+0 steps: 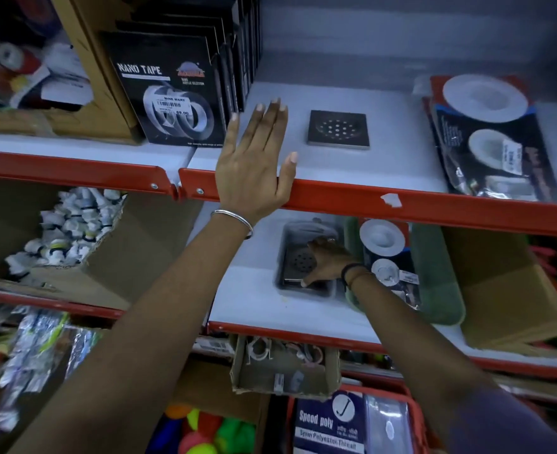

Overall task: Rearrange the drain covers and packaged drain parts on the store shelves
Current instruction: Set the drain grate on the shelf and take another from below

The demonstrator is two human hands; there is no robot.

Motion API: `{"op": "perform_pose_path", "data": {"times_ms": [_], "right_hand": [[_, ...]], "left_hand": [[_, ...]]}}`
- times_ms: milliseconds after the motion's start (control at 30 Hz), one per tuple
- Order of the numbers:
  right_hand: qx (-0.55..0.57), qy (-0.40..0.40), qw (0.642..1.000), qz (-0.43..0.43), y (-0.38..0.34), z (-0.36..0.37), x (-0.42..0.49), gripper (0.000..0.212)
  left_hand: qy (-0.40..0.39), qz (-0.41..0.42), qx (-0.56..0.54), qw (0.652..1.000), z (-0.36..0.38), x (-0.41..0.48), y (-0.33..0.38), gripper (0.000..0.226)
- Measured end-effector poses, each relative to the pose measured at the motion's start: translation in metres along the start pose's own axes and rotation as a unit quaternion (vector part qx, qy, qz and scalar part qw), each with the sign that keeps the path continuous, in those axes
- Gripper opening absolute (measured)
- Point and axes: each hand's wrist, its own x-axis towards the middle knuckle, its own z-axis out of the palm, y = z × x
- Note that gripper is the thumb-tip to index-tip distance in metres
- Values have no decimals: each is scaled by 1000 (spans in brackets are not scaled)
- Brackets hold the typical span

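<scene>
A square metal drain cover (338, 129) lies flat on the upper shelf (385, 165). My left hand (254, 162) is flat and open over the red shelf edge, just left of that cover, holding nothing. On the shelf below, my right hand (327, 262) grips a second square drain cover (298, 262) that rests in a small grey tray (290, 231). Packaged drain parts (491, 136) with white round strainers lean at the upper right. Another such pack (390, 257) stands beside my right wrist.
Black nano tape boxes (169, 93) stand in a row left of my left hand. A cardboard box of small white tubes (74, 224) sits at the lower left. A green bin (440, 273) and a brown carton (499, 283) fill the lower right.
</scene>
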Motion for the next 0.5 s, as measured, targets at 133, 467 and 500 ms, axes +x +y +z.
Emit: {"op": "perform_pose_path", "data": {"times_ms": [133, 467, 500], "right_hand": [[-39, 25, 999, 16, 0, 22, 23, 105], [134, 71, 988, -39, -14, -22, -60, 67], [167, 63, 982, -60, -17, -37, -84, 59]], "left_hand": [[20, 4, 8, 1000, 1, 0, 0, 60], [-5, -16, -6, 1000, -8, 1, 3, 60], [-12, -19, -7, 1000, -10, 2, 4, 60]]}}
